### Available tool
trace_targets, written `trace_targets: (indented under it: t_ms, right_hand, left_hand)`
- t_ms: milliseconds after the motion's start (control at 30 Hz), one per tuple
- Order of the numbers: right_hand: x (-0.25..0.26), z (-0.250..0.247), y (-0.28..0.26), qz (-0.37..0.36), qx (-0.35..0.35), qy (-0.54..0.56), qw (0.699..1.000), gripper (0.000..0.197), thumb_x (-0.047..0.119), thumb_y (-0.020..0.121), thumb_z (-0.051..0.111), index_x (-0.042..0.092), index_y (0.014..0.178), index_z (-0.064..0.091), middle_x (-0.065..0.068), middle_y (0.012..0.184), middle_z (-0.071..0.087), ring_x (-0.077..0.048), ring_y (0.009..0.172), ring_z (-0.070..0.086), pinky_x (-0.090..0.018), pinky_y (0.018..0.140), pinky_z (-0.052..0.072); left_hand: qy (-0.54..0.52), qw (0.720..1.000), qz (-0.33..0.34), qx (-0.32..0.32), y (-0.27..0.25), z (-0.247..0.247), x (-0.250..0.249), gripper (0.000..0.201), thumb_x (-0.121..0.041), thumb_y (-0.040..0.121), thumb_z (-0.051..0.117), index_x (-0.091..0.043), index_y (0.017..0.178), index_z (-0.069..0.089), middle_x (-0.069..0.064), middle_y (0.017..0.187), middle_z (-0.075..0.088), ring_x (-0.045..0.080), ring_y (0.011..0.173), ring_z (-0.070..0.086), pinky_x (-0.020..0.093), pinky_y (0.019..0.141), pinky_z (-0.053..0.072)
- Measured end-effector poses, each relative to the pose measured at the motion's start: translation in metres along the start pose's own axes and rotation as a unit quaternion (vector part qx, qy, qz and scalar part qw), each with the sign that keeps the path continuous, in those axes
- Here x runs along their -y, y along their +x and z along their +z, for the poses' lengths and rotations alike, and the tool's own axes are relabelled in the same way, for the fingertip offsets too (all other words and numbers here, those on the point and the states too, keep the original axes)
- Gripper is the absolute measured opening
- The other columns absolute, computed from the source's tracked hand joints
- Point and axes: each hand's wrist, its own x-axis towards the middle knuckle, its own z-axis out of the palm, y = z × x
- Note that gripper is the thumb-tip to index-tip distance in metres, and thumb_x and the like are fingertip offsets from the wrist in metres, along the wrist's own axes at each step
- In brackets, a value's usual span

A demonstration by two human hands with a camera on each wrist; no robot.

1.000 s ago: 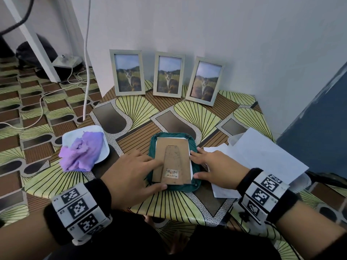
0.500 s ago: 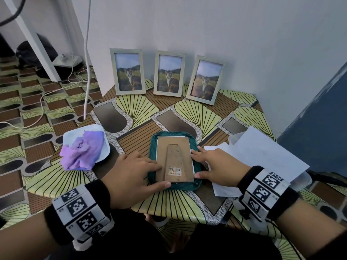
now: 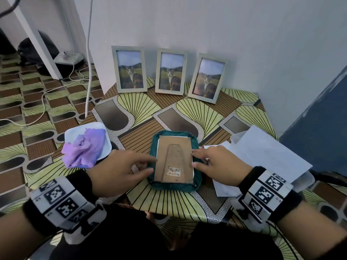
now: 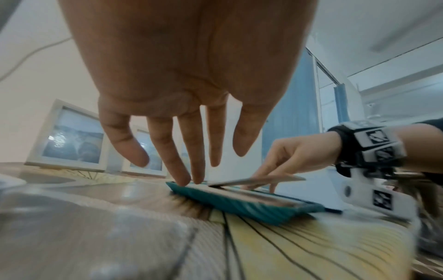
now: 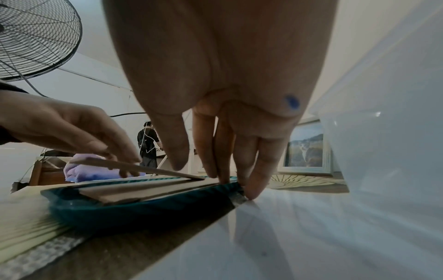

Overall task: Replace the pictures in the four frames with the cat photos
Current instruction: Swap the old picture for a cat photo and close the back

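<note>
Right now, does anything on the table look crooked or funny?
Yes. The right-hand cat frame is turned at an angle, while the other two frames face straight out. The fourth frame lies face down on a teal cloth, its stand flap lifted.

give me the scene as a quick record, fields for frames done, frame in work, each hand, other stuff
frames done: three standing frames with cat photos, by the wall
frame in work: face-down frame on teal cloth, stand flap slightly raised
left hand: fingertips at frame's left edge
right hand: fingertips at its right edge
other: purple cloth on white plate; white papers
</note>
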Motion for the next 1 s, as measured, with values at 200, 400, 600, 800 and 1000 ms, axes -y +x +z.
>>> trace_targets:
  t_ms: [200,400,600,800,1000]
  right_hand:
    - [0.008,-0.004,0.015,0.065,-0.158,0.070,0.983,0.024,0.030,0.093,0.057,0.018,0.106,0.073,0.001,0.095,0.073,-0.015,0.088,0.065,-0.035,0.081,0.055]
    - [0.002,-0.005,0.044,0.109,-0.136,0.078,0.982,0.026,0.029,0.094,0.058,0.017,0.113,0.070,0.000,0.108,0.069,-0.015,0.090,0.062,-0.033,0.082,0.054]
    - [-0.002,-0.006,0.062,0.128,-0.112,0.085,0.982,0.030,0.027,0.090,0.067,0.011,0.116,0.069,-0.005,0.114,0.066,-0.020,0.097,0.063,-0.038,0.089,0.054]
    - [-0.003,-0.006,0.069,0.146,-0.099,0.106,0.979,0.031,0.030,0.088,0.070,0.015,0.115,0.065,-0.003,0.114,0.059,-0.019,0.097,0.057,-0.034,0.088,0.050]
    - [-0.001,-0.002,0.075,0.131,-0.084,0.111,0.982,0.032,0.031,0.085,0.074,0.017,0.112,0.063,-0.003,0.110,0.056,-0.017,0.090,0.054,-0.026,0.078,0.042]
  left_hand:
    - [-0.014,0.998,-0.026,-0.060,0.045,-0.019,0.015,0.029,-0.034,0.091,0.064,-0.025,0.118,0.066,-0.008,0.107,0.069,0.007,0.096,0.062,0.014,0.078,0.044]
    - [0.076,0.996,-0.052,-0.003,0.093,-0.019,0.011,0.032,-0.046,0.093,0.057,-0.028,0.118,0.064,-0.004,0.112,0.064,0.011,0.096,0.055,0.028,0.086,0.047]
    - [0.083,0.993,-0.081,0.020,0.109,-0.015,0.020,0.032,-0.042,0.086,0.069,-0.025,0.114,0.065,-0.005,0.105,0.064,0.010,0.086,0.057,0.026,0.078,0.047]
    - [0.069,0.995,-0.073,0.016,0.108,-0.012,0.027,0.038,-0.041,0.083,0.072,-0.025,0.116,0.064,-0.007,0.100,0.064,0.008,0.081,0.058,0.022,0.073,0.044]
    - [0.038,0.996,-0.086,0.010,0.105,-0.015,0.034,0.033,-0.044,0.081,0.073,-0.028,0.110,0.066,-0.012,0.093,0.061,0.003,0.081,0.060,0.023,0.073,0.048]
